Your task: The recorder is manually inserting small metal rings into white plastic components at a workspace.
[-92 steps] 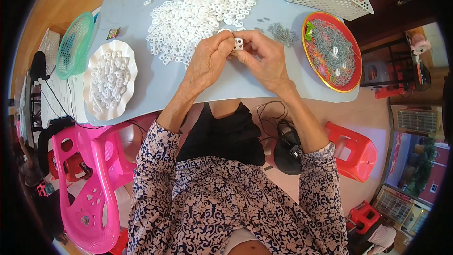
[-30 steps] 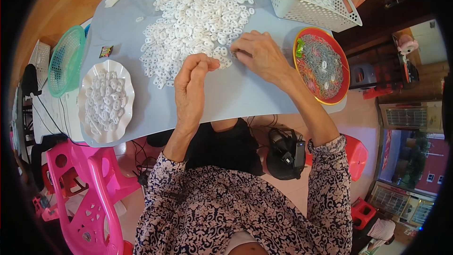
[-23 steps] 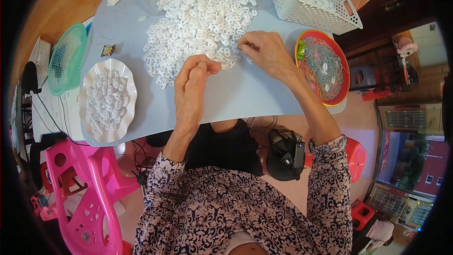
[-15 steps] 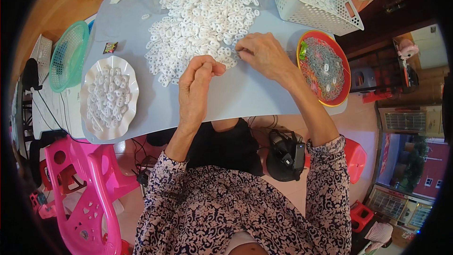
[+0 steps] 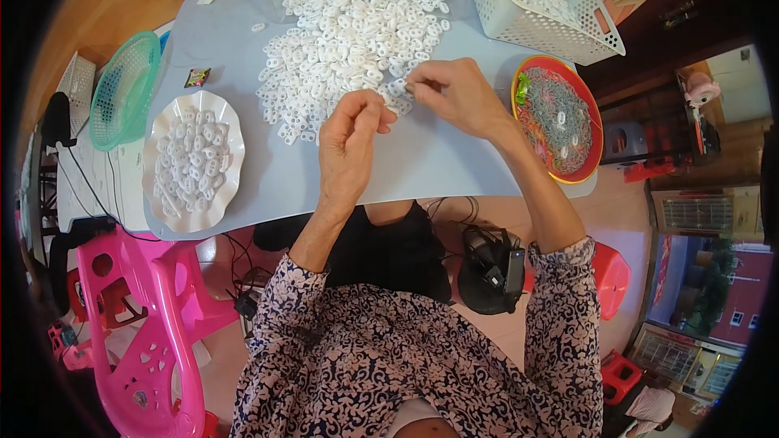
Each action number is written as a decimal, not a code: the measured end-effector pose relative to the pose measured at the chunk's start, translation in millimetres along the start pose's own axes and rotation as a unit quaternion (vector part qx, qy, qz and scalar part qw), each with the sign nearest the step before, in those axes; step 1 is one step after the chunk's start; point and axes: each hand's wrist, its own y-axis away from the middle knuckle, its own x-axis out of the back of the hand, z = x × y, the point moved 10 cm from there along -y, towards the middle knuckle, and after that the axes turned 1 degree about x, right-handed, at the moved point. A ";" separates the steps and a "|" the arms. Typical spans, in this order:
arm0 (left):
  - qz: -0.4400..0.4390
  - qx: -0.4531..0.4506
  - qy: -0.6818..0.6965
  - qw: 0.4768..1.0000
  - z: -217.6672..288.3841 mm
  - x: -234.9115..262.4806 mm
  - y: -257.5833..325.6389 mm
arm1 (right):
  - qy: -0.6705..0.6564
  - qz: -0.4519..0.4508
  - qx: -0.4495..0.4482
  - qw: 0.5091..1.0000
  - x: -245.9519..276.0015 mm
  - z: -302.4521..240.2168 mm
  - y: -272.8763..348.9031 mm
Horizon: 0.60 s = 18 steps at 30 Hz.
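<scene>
My left hand [image 5: 349,146] is raised over the near edge of a heap of small white oval plastic pieces [image 5: 357,24], each with holes through it. Its thumb and fingers are pressed together, and whatever they pinch is hidden. Just to the right, my right hand [image 5: 461,96] hovers with thumb and forefinger closed at the heap's edge; a tiny dark thing may show at the tips, too small to name. The fingertips of both hands face each other, a small gap apart.
At the left, a wavy-rimmed white plate [image 5: 230,186] holds more white pieces, near a small wrapped sweet [image 5: 197,77]. To the right, a red bowl [image 5: 596,105] contains grey, thread-like bits. A white perforated basket [image 5: 527,36] stands behind it; green baskets [image 5: 122,97] sit far left.
The view has shifted slightly. My right hand's fingers have straightened a little at the heap's edge, and my left hand has turned slightly, still pinched.
</scene>
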 end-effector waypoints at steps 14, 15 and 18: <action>-0.022 0.008 -0.007 1.000 -4.9 -7.0 -2.2 | -0.204 0.013 -0.031 0.978 -3.7 -15.1 17.4; -0.026 0.007 -0.006 1.000 -4.9 -8.3 -2.2 | -0.204 0.014 -0.032 0.978 -3.5 -16.6 17.3; -0.024 0.012 0.001 1.000 -3.6 -7.0 -0.1 | -0.215 0.025 -0.034 0.976 -3.0 -20.4 17.4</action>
